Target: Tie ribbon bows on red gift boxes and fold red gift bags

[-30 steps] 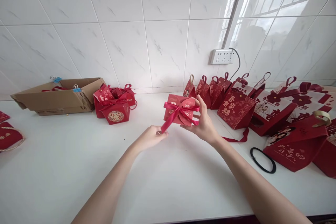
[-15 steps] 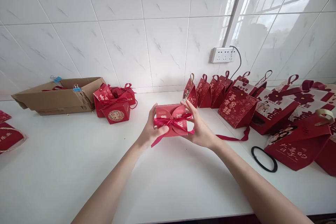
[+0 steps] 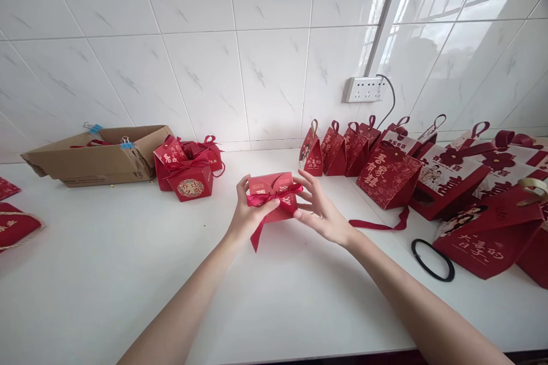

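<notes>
A small red gift box [image 3: 272,214] with pale printed characters and curved interlocking flaps is held up over the white table, slightly tilted. A glossy red ribbon [image 3: 257,234] is tied in a bow across it, one tail hanging below the front edge. My left hand [image 3: 249,210] grips the box at its left side, thumb pressed on the bow's knot. At the right side is my right hand [image 3: 321,211], fingers spread apart, the thumb tip by the box's lower right corner. Whether its other fingertips touch the box or ribbon loop I cannot tell.
A cardboard box [image 3: 94,166] with blue binder clips stands back left, beside several red gift boxes [image 3: 192,182]. Several red gift bags [image 3: 387,177] crowd the right side. A loose ribbon [image 3: 381,224] and a black ring [image 3: 432,260] lie before them. A power strip [image 3: 365,90] hangs on the wall.
The gift box has shifted a little left and tilted. My right hand has loosened from its right side, fingers now spread. My left hand keeps its hold, thumb on the knot.
</notes>
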A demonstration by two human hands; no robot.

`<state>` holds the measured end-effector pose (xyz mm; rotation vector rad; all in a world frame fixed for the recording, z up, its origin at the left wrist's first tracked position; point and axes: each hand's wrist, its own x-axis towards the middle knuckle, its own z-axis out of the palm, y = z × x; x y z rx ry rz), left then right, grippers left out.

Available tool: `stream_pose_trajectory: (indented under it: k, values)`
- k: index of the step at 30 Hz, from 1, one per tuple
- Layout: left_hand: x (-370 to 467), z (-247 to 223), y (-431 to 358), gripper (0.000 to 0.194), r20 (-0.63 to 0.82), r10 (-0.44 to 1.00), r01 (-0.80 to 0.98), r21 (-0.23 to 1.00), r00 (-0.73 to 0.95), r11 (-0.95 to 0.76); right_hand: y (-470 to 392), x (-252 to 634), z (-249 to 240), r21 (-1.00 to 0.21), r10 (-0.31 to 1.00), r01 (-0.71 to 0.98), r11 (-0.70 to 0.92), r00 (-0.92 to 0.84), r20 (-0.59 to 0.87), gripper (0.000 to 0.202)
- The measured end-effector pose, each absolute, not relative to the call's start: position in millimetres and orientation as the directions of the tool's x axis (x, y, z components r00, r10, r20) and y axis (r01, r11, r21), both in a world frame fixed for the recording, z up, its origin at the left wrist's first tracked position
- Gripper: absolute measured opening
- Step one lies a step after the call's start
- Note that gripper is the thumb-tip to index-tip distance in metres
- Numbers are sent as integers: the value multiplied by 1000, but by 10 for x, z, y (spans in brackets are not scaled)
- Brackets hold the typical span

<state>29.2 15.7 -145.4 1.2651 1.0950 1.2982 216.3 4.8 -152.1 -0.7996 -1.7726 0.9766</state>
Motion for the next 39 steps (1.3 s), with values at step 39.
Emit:
stream_pose_trajectory:
  k: [39]
  values:
    - [249, -1484, 244, 71, 104, 976, 35, 994, -193, -99, 71, 2149, -1374, -965, 928, 230, 129, -371, 36, 35]
